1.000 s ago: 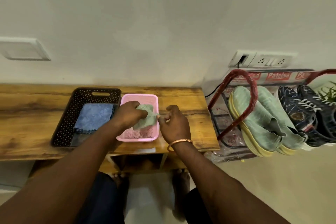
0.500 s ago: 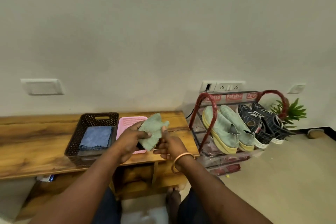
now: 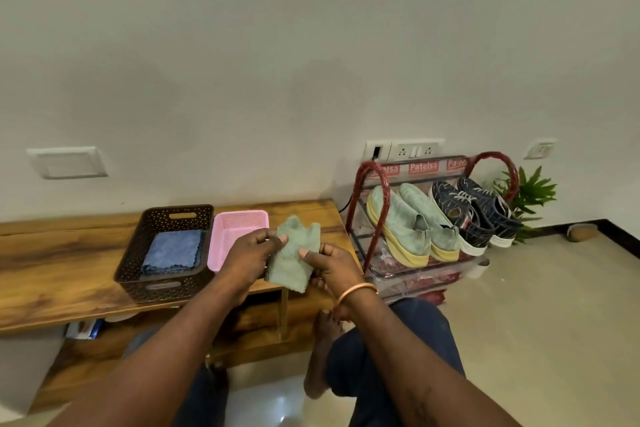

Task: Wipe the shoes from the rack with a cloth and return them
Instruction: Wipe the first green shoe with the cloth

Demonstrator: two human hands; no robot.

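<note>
A pale green cloth [image 3: 294,255] hangs between both hands above the front edge of the wooden bench [image 3: 62,260]. My left hand [image 3: 251,255] pinches its left side and my right hand [image 3: 334,265] pinches its right side with the thumb on top. To the right stands a red-framed shoe rack [image 3: 375,215]. On its top shelf sit a pair of pale green shoes with yellow soles [image 3: 412,229] and a pair of dark blue lace-up sneakers [image 3: 474,211].
On the bench stand a dark brown perforated basket [image 3: 162,288] holding a folded blue cloth [image 3: 173,251] and a pink mesh tray [image 3: 239,222]. A green plant [image 3: 530,194] sits right of the rack. Wall sockets [image 3: 403,151] are above it. My knees and feet are below.
Both hands lifted the green cloth out of the pink tray and drew it toward me, then to the right. The view pulled back and turned right, showing the whole rack.
</note>
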